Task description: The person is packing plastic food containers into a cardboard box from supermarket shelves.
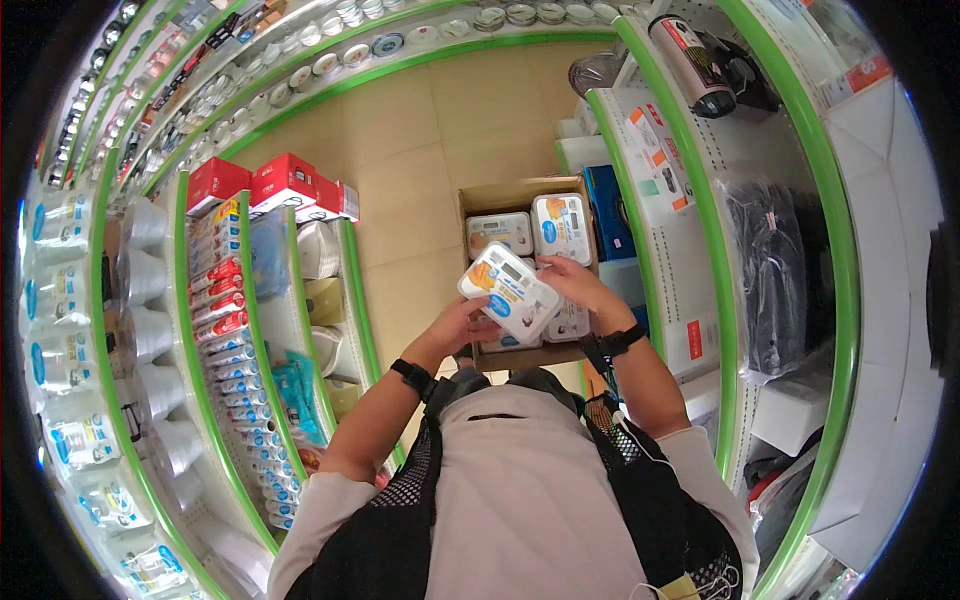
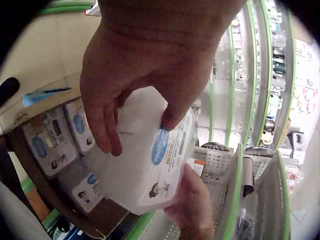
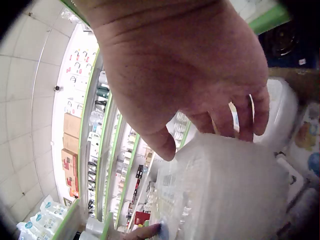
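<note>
A white plastic food container with a printed label on its lid is held tilted over an open cardboard carton. My left hand grips its near left end, thumb on the lid side and fingers around the base, as the left wrist view shows. At the opposite end my right hand holds the edge; in the right wrist view its thumb lies on one side and its fingers go behind the translucent body. Several matching containers sit inside the carton, partly hidden beneath the held one.
Green-edged shelves with wrapped bowls and packs stand on my left. Red boxes top their far end. To the right, shelving carries a cylindrical flask and a black bagged item. Blue boxes stand beside the carton.
</note>
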The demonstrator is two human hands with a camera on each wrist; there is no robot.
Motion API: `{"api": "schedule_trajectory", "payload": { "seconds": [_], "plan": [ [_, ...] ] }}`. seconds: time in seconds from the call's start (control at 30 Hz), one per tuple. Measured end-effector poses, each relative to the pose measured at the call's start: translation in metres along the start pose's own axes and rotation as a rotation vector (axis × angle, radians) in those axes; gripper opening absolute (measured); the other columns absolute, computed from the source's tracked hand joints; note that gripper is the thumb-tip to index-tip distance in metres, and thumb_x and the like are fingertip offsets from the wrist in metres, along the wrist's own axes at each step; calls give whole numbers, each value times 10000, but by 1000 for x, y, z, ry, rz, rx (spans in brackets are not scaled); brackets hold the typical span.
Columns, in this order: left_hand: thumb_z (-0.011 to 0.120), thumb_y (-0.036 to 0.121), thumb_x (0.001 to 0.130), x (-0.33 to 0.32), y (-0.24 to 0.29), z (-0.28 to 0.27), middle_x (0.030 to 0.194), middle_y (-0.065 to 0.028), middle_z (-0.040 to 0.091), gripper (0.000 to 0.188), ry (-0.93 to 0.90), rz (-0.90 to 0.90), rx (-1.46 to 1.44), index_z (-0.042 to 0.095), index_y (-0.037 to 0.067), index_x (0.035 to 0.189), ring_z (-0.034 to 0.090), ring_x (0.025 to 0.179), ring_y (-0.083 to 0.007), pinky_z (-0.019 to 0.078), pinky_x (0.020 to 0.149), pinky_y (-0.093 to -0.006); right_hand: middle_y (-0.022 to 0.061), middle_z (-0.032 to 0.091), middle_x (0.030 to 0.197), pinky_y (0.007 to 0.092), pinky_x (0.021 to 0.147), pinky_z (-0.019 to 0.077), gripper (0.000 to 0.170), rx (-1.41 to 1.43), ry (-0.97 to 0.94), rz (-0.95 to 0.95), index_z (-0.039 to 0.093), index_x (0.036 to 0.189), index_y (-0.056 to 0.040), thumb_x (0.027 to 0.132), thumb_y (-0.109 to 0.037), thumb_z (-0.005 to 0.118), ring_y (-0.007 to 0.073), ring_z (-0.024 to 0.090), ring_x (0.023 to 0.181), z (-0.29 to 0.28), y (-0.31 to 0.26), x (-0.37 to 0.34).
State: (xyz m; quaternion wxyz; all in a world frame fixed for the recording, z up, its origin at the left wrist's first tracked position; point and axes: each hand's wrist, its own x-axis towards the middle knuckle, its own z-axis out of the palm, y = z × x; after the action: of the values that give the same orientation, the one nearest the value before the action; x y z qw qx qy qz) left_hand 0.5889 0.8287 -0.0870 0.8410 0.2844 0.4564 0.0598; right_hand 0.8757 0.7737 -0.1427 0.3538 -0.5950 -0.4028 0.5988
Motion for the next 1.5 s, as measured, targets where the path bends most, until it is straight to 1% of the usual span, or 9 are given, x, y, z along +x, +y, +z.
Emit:
{"api": "schedule_trajectory", "payload": {
  "seconds": [0.13, 0.2, 0.3, 0.53, 0.6, 0.87, 1.1, 1.27, 1.5],
  "plan": [
    [590, 313, 1030, 3, -3, -4, 1202, -98, 643, 405, -35, 7, -96, 536, 70, 1349, 656, 1123, -269, 533, 997, -422, 138, 697, 1145, 316, 880, 512, 539, 129, 99, 69, 575, 1359, 22, 964, -332, 671, 206, 650, 1039, -14, -20, -25],
    [584, 300, 1037, 12, -9, -8, 1213, -103, 637, 398, -30, 9, -124, 529, 68, 1356, 637, 1166, -267, 525, 1020, -414, 42, 698, 1167, 308, 853, 491, 424, 312, 120, 104, 597, 1362, -96, 1009, -332, 597, 145, 634, 1035, -25, -3, -30],
    [590, 255, 1036, 24, -15, -10, 1263, -115, 640, 386, -31, 18, -209, 519, 77, 1371, 630, 1179, -270, 521, 1019, -398, 7, 688, 1160, 304, 836, 487, 377, 342, 288, 169, 610, 1331, -120, 1012, -318, 582, 138, 639, 994, -22, 1, -45],
    [546, 201, 1061, 78, -18, 3, 1288, -127, 607, 349, 43, 112, -411, 498, 53, 1374, 606, 1200, -255, 517, 1068, -387, 63, 630, 1256, 340, 879, 503, 445, 349, 218, 159, 500, 1414, -113, 1009, -267, 598, 190, 660, 1029, 1, 9, -61],
    [546, 180, 1062, 94, -15, 3, 1281, -132, 591, 341, 120, 137, -507, 488, 28, 1362, 594, 1203, -261, 539, 1055, -381, 104, 619, 1234, 328, 797, 523, 533, 250, 196, 83, 438, 1453, -121, 976, -237, 646, 175, 654, 936, 7, 15, -58],
    [559, 143, 1049, 142, -14, -16, 1177, -136, 624, 280, 130, 244, -751, 529, 19, 1298, 625, 1109, -267, 562, 1030, -400, 119, 630, 1207, 342, 794, 521, 512, 184, 238, 123, 417, 1458, -97, 989, -181, 604, 189, 663, 937, -5, 38, -66],
    [564, 172, 1052, 177, -12, -24, 1174, -123, 622, 242, 235, 196, -759, 566, 48, 1260, 615, 1093, -255, 552, 1020, -397, 136, 615, 1294, 329, 828, 535, 531, 154, 250, 209, 392, 1476, -83, 1001, -214, 590, 201, 679, 991, -23, 64, -86],
    [564, 216, 1056, 203, -7, -38, 1131, -111, 630, 246, 260, 155, -671, 581, 59, 1245, 614, 1071, -259, 549, 997, -405, 114, 651, 1154, 306, 752, 522, 517, 211, 307, 207, 410, 1444, -37, 989, -181, 610, 171, 660, 890, -28, 74, -95],
    [607, 310, 1035, 207, 22, -47, 1147, -129, 589, 370, 306, 219, -606, 546, 71, 1309, 602, 1077, -280, 535, 993, -486, 111, 650, 1149, 308, 754, 521, 533, 256, 261, 152, 412, 1437, -25, 983, -206, 625, 172, 661, 890, -33, 71, -71]
  ]
}}
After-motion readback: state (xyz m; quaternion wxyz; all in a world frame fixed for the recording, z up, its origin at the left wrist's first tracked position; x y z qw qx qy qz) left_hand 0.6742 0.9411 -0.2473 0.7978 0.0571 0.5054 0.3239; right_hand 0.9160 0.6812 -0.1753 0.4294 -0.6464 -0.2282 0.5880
